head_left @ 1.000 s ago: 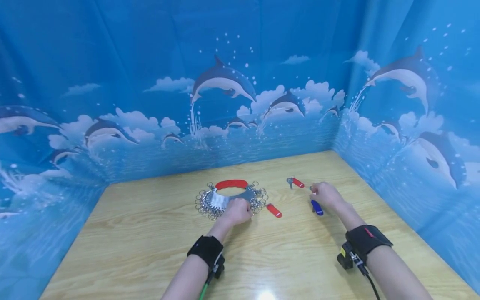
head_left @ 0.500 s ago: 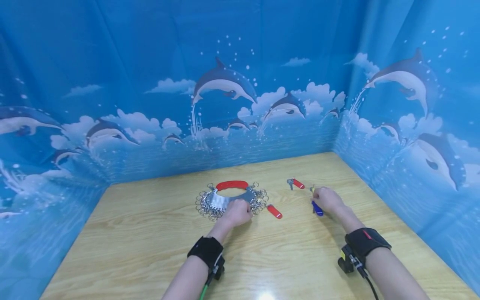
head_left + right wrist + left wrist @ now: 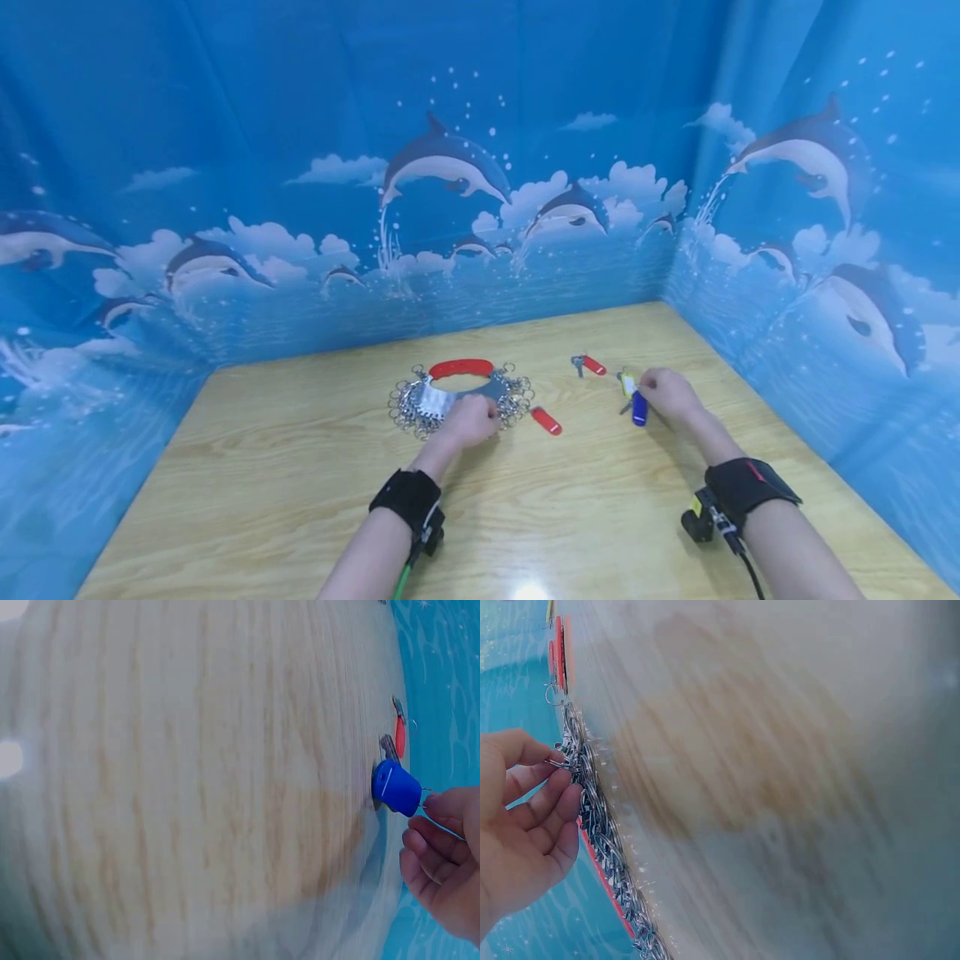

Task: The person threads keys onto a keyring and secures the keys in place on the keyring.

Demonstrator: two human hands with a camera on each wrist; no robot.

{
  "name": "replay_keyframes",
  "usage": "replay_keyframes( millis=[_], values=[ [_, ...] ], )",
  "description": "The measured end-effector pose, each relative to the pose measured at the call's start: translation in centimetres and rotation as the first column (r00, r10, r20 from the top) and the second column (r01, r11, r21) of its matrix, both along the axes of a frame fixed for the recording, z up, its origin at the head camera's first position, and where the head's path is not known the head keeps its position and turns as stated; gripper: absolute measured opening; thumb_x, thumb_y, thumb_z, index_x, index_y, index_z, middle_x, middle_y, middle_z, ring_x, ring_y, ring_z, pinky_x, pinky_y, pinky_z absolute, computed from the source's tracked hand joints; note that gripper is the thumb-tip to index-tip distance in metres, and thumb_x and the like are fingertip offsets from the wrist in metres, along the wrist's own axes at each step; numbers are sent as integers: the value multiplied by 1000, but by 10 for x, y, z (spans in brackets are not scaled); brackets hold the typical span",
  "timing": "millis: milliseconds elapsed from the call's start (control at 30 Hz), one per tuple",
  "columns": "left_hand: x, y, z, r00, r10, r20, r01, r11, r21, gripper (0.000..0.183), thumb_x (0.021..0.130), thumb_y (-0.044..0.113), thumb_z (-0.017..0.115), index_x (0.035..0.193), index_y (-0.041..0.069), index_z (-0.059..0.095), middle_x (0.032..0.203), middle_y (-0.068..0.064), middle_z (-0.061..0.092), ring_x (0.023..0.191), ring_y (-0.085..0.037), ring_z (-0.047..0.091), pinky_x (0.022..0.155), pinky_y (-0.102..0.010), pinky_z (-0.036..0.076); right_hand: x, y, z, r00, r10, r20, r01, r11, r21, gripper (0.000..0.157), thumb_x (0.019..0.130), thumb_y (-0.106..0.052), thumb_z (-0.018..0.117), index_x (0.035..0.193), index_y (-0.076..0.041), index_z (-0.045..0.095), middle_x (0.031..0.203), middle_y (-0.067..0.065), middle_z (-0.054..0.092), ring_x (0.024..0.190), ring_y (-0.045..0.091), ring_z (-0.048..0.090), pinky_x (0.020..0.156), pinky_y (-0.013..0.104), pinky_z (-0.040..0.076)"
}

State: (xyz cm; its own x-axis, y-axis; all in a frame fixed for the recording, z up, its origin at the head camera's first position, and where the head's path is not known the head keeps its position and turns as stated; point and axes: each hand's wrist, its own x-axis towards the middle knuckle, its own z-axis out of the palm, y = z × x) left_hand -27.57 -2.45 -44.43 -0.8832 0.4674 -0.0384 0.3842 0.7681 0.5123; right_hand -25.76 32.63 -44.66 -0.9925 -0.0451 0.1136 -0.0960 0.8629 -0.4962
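Observation:
My left hand [image 3: 472,421] is at the front of a curved silver plate [image 3: 438,402] with a red grip [image 3: 461,367] and many metal rings along its edge. In the left wrist view, its thumb and finger pinch one of those rings [image 3: 561,763]. Off to the right, my right hand [image 3: 670,393] pinches the thin metal ring of a blue key tag [image 3: 639,409]. That tag stands tilted up at the tabletop in the right wrist view, with a key [image 3: 388,747] beside it. A yellow key tag [image 3: 627,383] lies just left of the blue one.
Between the hands lies a red key tag [image 3: 547,421]. Farther back, another red key tag [image 3: 594,365] has a key [image 3: 578,365] attached. The wooden table [image 3: 285,500] meets a blue dolphin-print curtain [image 3: 300,208] at the back and sides.
My right hand has shifted slightly right and turned the blue tag more upright, uncovering the yellow tag. The left hand stays at the plate's rings.

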Motion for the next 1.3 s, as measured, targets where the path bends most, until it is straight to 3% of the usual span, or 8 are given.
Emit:
replay_keyframes(
  millis=[300,500,633,833,1100,1300],
  values=[
    [-5,-1,-1,999,-19,-27,19,1000,6,25,83,9,57,61,14,47,55,5,43,46,-7,37,48,-22,34,4,10,4,999,-43,-30,41,997,-62,20,91,-9,50,93,7,62,84,16,63,78,29,57,71,45,46],
    [-5,-2,2,999,-20,-31,21,1000,12,5,81,5,60,79,6,64,76,-2,60,57,-10,50,55,-24,44,7,14,15,997,-57,-43,55,997,-63,21,92,-9,49,96,8,61,90,22,62,81,33,57,71,46,46],
    [-2,-3,4,998,-28,-64,30,999,25,11,78,-1,60,86,2,66,87,-8,64,67,-12,53,60,-24,47,7,16,19,998,-59,-34,57,996,-61,23,92,-9,48,99,10,59,93,25,61,84,37,57,73,48,45],
    [-3,-4,-1,995,3,-97,3,998,66,11,77,-4,58,83,2,65,85,-7,60,74,-18,56,64,-28,49,10,16,21,996,-75,-47,72,994,-77,24,92,-9,48,99,11,59,93,26,61,84,36,57,73,48,46],
    [-4,-4,-3,965,24,-260,-18,999,26,16,78,-4,58,90,1,66,88,-8,61,84,-21,59,71,-29,50,12,19,24,990,-115,-80,104,987,-125,28,95,-12,46,103,10,59,102,29,59,90,40,55,73,48,45],
    [-2,-5,0,950,16,-311,-6,1000,31,15,81,-3,59,94,2,65,86,-8,63,80,-21,61,68,-29,50,11,19,23,986,-137,-94,122,982,-145,28,95,-15,47,102,10,59,100,28,59,85,36,56,69,44,45]
  ],
)
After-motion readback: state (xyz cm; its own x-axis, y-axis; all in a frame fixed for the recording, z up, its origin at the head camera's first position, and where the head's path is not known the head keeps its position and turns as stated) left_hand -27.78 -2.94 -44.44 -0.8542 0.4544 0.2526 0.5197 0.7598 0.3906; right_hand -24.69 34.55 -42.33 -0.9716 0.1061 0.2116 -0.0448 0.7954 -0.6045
